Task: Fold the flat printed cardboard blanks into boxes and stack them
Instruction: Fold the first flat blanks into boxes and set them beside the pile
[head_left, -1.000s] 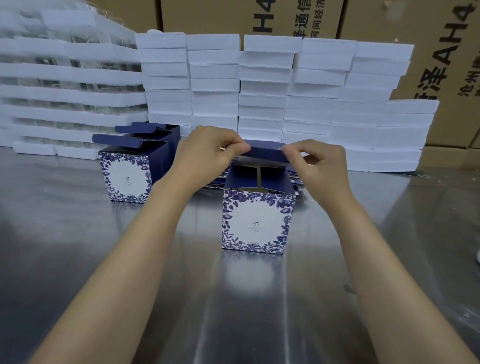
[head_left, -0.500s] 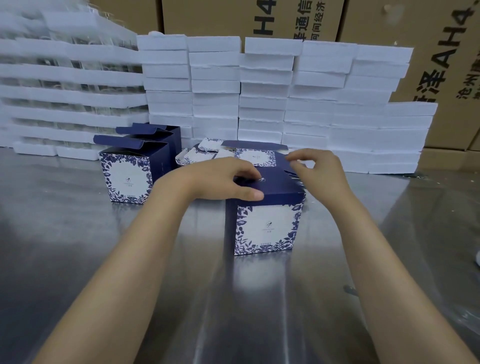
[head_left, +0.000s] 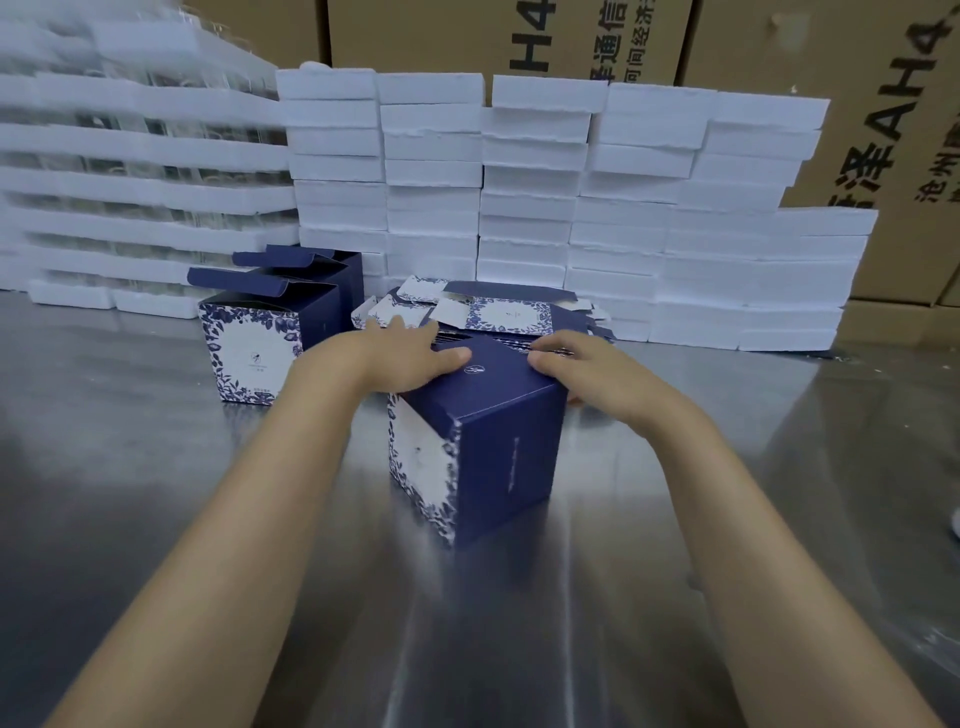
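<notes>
The box (head_left: 480, 441) in the middle of the steel table (head_left: 156, 493) is pretty blurry. One corner is turned toward the camera, the closed navy top faces up, a floral white panel is on the left face and plain navy on the right. There's small print on the navy side but I can't read it.

The left hand (head_left: 410, 358) lies flat on the far left part of the top, fingers straight and slightly spread, thumb along the lid. The right hand (head_left: 587, 369) is at the far right edge with fingers curled over it; the fingertips are tucked behind the box, so I can't tell how tight the hold is.

Just behind the box is a messy pile of flat blanks (head_left: 498, 312), half hidden by both hands. To the far left stand two folded boxes (head_left: 260, 343) with their top flaps still up, the rear one mostly blocked by the front one.

Along the far side of the table there's a wall of stacked white foam slabs (head_left: 571, 208). The ones at far left are smeared and look like they have clear stuff between them, hard to say what. Behind that are brown cartons (head_left: 883, 104) with printing cut off by the frame.
</notes>
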